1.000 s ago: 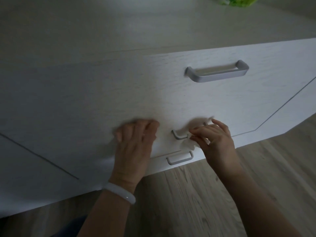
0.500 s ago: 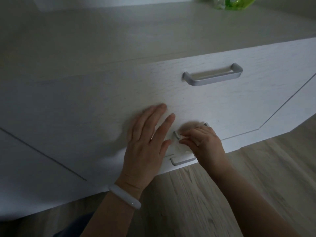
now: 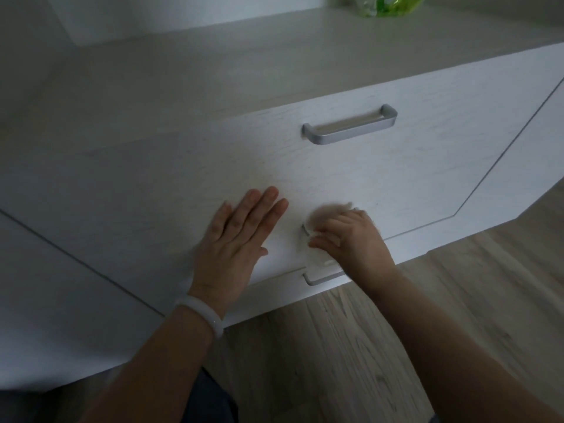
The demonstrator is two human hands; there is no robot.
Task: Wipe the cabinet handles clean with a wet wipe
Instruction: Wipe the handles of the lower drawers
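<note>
The left hand [image 3: 236,236] lies flat on the white drawer front [image 3: 427,178], fingers straight and together. Just beside it, the right hand [image 3: 351,239] curls around a wet wipe [image 3: 314,248] — pressed over the middle handle [image 3: 305,228], mostly hidden.

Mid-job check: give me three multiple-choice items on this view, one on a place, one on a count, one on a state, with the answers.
1. Where is the green packet?
A. on the cabinet top, far right
B. on the floor
C. in the left hand

2. How many handles show at least in part?
A. one
B. three
C. five

3. How is the left hand?
A. fist round a handle
B. flat on the drawer front
C. holding the wipe

Answers:
1 A, it lies at the top edge.
2 B: top handle, middle handle under the right hand with the wipe, bottom handle.
3 B, fingers straight on the drawer front.
</note>
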